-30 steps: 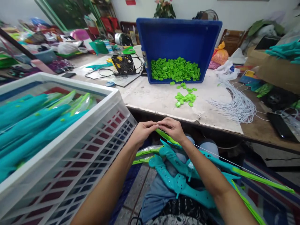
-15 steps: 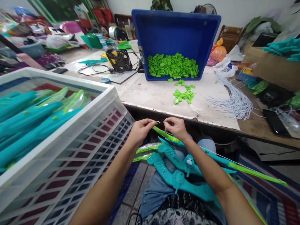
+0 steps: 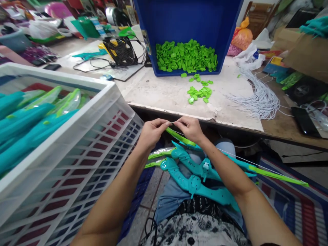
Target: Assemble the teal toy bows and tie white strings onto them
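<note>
Between my two hands a short stretch of white string (image 3: 171, 123) is pulled tight. My left hand (image 3: 153, 132) pinches one end of it, beside the tip of a toy bow's green limb (image 3: 182, 138); whether its fingers also grip that tip I cannot tell. Pinched shut on the string's other side is my right hand (image 3: 190, 128), just above the limb. This bow's string runs on past my right forearm toward the far green limb (image 3: 279, 176). Below, more teal toy bows (image 3: 196, 186) with green limbs lie across my lap.
A white plastic crate (image 3: 112, 99) holding teal and green bows stands at left. On the table (image 3: 159, 94) are a blue bin (image 3: 189, 20) of green plastic pieces (image 3: 187, 56), a loose pile of them, a bundle of white strings (image 3: 265, 99), a fan (image 3: 121, 51) and a phone (image 3: 304, 121).
My hands have come closer together, the right moving left to the string. The knotted white end that showed between them is now drawn into a straight line. The view has tilted down a little.
</note>
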`<action>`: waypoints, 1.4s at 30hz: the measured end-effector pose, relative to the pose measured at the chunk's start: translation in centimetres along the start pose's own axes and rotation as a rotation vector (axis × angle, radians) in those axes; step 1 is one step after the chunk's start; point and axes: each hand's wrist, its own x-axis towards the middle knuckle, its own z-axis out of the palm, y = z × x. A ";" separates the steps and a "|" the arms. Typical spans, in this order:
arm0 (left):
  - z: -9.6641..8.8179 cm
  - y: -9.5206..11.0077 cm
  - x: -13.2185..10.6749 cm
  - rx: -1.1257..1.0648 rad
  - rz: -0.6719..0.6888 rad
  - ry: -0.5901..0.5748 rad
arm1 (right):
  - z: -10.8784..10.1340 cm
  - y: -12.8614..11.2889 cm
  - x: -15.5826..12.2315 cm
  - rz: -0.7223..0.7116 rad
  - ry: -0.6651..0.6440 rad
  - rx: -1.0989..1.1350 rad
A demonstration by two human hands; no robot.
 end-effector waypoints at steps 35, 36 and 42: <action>7.8 0.2 1.9 1.001 1.099 -0.281 | -24.6 -1.8 -8.7 0.296 -0.404 -0.547; 6.8 1.5 1.9 1.028 1.117 -0.267 | -25.0 -3.4 -9.1 0.261 -0.323 -0.647; 0.6 7.4 0.8 1.124 1.302 -0.049 | -26.8 -9.7 -14.7 0.025 -0.081 -1.203</action>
